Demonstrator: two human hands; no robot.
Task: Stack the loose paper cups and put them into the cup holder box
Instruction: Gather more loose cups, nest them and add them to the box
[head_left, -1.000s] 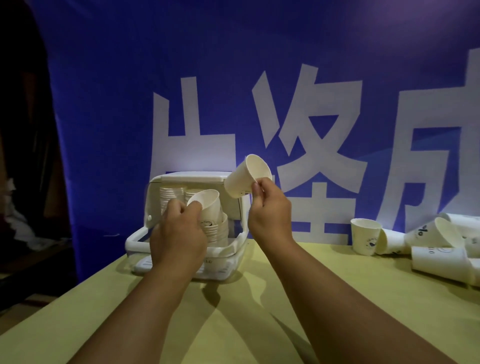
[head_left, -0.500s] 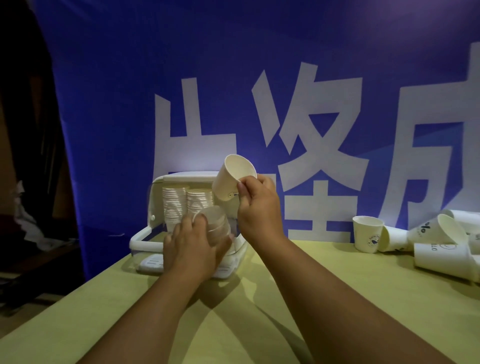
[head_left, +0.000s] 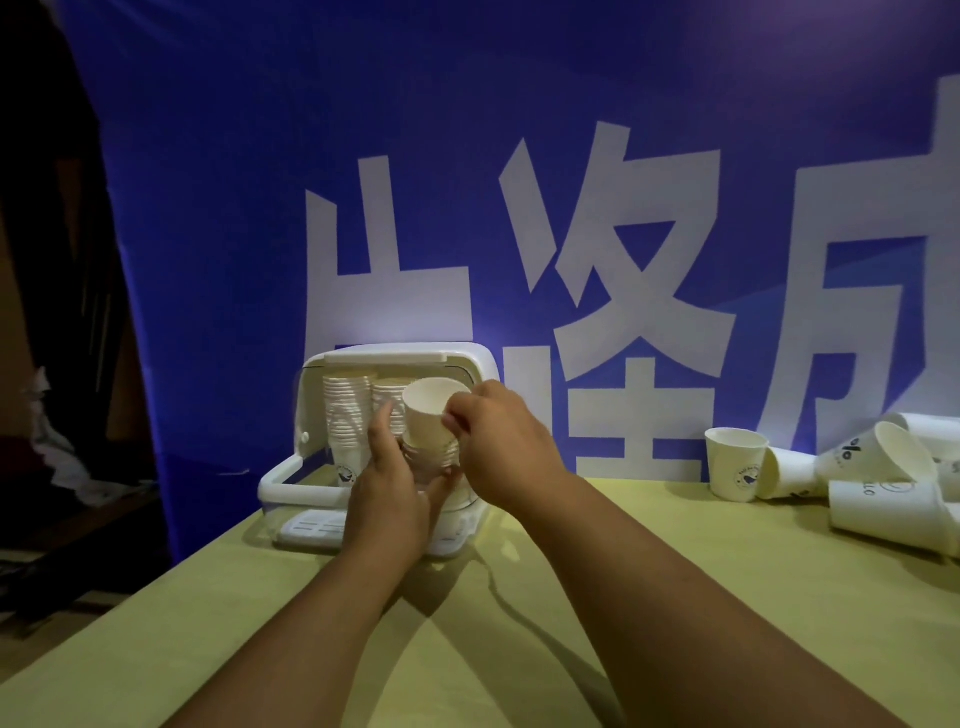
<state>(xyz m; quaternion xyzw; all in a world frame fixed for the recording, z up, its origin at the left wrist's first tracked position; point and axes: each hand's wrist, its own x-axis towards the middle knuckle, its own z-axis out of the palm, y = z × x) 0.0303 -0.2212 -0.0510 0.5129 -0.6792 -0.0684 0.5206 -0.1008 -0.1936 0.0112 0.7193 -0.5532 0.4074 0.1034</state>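
The white cup holder box (head_left: 306, 483) stands open at the table's far left, with two tall stacks of paper cups (head_left: 345, 415) inside against its back. In front of them, my left hand (head_left: 392, 493) grips a short stack of cups (head_left: 436, 460) from below. My right hand (head_left: 501, 449) pinches the rim of a single white paper cup (head_left: 428, 415), whose base sits in the top of that short stack. Several loose cups (head_left: 735, 462) stand or lie at the far right of the table.
A yellow-green table (head_left: 519, 623) runs under my arms. A blue banner with large white characters (head_left: 597, 260) hangs directly behind the box and the cups. Dark floor and clutter lie past the table's left edge.
My right hand has brought the single cup down and left, onto the short stack in my left hand. The left hand has shifted slightly right with its stack.
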